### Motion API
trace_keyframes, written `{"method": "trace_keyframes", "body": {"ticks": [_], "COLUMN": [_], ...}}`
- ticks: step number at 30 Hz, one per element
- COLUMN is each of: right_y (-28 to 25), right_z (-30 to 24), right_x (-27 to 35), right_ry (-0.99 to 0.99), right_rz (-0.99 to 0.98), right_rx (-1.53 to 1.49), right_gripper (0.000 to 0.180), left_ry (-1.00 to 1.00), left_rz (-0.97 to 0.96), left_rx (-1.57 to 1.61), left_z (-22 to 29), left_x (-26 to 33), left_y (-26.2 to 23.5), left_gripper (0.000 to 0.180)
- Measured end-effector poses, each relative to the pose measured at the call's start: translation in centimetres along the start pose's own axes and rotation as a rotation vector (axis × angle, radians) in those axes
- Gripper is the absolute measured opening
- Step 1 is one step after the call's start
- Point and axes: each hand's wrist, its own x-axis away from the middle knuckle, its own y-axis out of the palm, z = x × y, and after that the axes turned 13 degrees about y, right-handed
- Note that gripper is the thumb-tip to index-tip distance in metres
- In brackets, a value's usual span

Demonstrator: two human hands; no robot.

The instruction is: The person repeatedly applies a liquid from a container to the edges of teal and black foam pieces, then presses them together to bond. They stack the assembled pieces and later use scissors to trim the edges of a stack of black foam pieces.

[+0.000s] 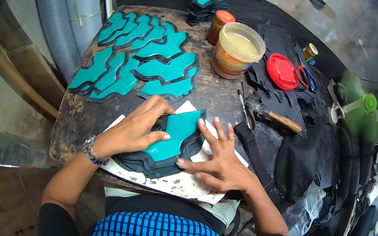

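- Teal piece (174, 133) on top of a stack of black pieces (162, 165), right in front of me, at the near edge of the table (71, 120).
- The stack sits on a white sheet with dirty spots (174, 184).
- My left hand (136, 129) lies on the left side of the teal piece. Its fingers are bent, and the thumb presses on the teal top. The fingertips touch the top edge of the stack.
- My right hand (218, 164) lies flat on the right side of the stack. Its fingers (216, 129) are spread wide and hold nothing. The thumb touches the lower edge of the black pieces.
- I wear a watch (92, 151) on my left wrist.
- Farther back on the table lie many more teal shapes with black rims (144, 57), side by side in rows and partly over each other.
- A small pile of the same shapes (205, 5) sits at the far edge.
- A big tub of yellow glue (238, 49) stands open near the middle, with a little jar with an orange lid (220, 25) just beside it.
- A red lid (281, 71) lies to the right of the tub, on black scraps (289, 103).
- Scissors with red and blue handles (305, 77) lie by the red lid.
- A hammer with a wooden handle (275, 116) lies between the tub and my right hand.
- A green bottle (359, 107) is far to the right, blurry.
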Motion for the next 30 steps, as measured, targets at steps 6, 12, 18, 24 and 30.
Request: {"method": "trace_keyframes", "body": {"ticks": [6, 12, 18, 24, 30], "right_y": [1.8, 6.1, 7.6, 9.3, 9.5], "right_z": [-3.5, -6.9, -8.7, -10.2, -11.7], "right_x": [-0.7, -1.1, -0.3, -3.1, -4.9], "right_ry": [0.052, 0.112, 0.160, 0.156, 0.076], "right_rz": [0.192, 0.393, 0.359, 0.374, 0.407], "right_rx": [-0.009, 0.464, 0.504, 0.390, 0.573], "right_gripper": [0.053, 0.056, 0.064, 0.062, 0.062], "left_ry": [-0.178, -0.178, -0.143, -0.163, -0.173], "left_rz": [-0.066, -0.110, -0.117, -0.161, -0.230], "left_rx": [0.248, 0.324, 0.348, 0.411, 0.559], "left_z": [-1.5, -2.8, -3.0, -3.5, -3.9], "left_x": [-1.4, -2.0, -2.5, -3.1, -3.8], "left_y": [0.2, 0.1, -0.1, -0.6, -1.1], "left_gripper": [0.043, 0.045, 0.044, 0.038, 0.033]}}
